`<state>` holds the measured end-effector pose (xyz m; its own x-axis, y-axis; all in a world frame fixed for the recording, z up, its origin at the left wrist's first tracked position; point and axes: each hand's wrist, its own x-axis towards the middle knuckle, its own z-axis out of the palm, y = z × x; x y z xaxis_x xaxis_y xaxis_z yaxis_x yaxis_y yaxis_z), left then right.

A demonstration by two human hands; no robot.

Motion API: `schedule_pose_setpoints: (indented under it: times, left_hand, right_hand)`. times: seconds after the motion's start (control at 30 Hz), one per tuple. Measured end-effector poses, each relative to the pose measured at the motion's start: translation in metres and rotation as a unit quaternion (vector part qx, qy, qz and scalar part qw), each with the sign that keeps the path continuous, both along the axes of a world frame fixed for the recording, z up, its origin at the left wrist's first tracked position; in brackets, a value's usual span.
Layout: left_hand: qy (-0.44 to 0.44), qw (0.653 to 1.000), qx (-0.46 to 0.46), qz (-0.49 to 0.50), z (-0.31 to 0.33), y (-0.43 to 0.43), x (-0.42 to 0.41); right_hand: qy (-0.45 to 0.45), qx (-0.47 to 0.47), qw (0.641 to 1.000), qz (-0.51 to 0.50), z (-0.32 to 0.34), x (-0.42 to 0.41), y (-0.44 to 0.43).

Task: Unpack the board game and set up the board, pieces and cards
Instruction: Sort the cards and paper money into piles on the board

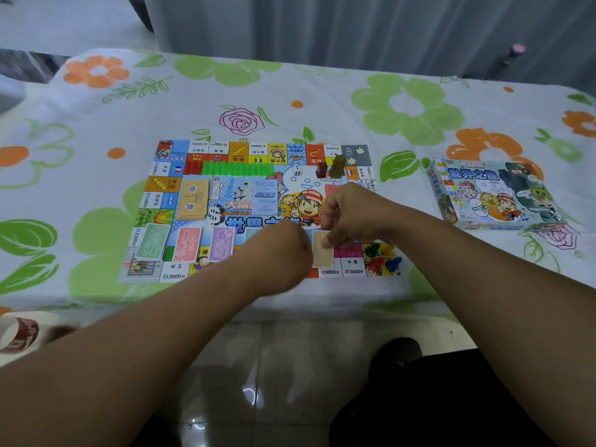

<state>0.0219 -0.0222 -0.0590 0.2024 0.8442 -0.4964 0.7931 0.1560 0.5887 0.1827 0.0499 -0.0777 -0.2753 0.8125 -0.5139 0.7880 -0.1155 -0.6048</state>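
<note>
The left hand (pixel 283 250) hovers curled over the near edge of the colourful paper game board (pixel 354 271); I cannot tell whether it holds anything. Just right of it, the right hand (pixel 348 214) pinches a tan paper banknote (pixel 322 253). 3 banknotes (pixel 188 243) lie to the left. Farther away sits a row of green plastic houses (pixel 237 169), and the printed cardboard game box (pixel 493 195) rests on the table (pixel 96 124) to the right.

One board (pixel 354 271), one box (pixel 493 195), one die (pixel 297 170), one yellow note (pixel 322 257).

A home room: floral tablecloth (pixel 322 101), grey curtain (pixel 354 27), tiled floor (pixel 258 366).
</note>
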Motion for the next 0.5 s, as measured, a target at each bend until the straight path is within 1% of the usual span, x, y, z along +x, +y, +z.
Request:
schedule_pose_setpoints:
  times: [0.07, 0.17, 0.3, 0.5]
  left_hand:
    - [0.041, 0.996, 0.019, -0.073, -0.008, -0.008, 0.005]
    - [0.058, 0.989, 0.023, -0.134, -0.013, -0.012, 0.007]
    - [0.053, 0.983, 0.023, -0.174, -0.013, -0.012, 0.007]
    - [0.062, 0.975, 0.025, -0.213, -0.016, -0.015, 0.011]
  right_hand:
    - [-0.033, 0.026, 0.999, 0.021, -0.005, -0.003, 0.0]
    - [-0.082, 0.075, 0.993, 0.051, -0.009, -0.005, -0.001]
    - [-0.093, 0.107, 0.989, 0.053, -0.012, -0.006, -0.001]
    - [-0.106, 0.124, 0.985, 0.057, -0.016, -0.006, 0.0]
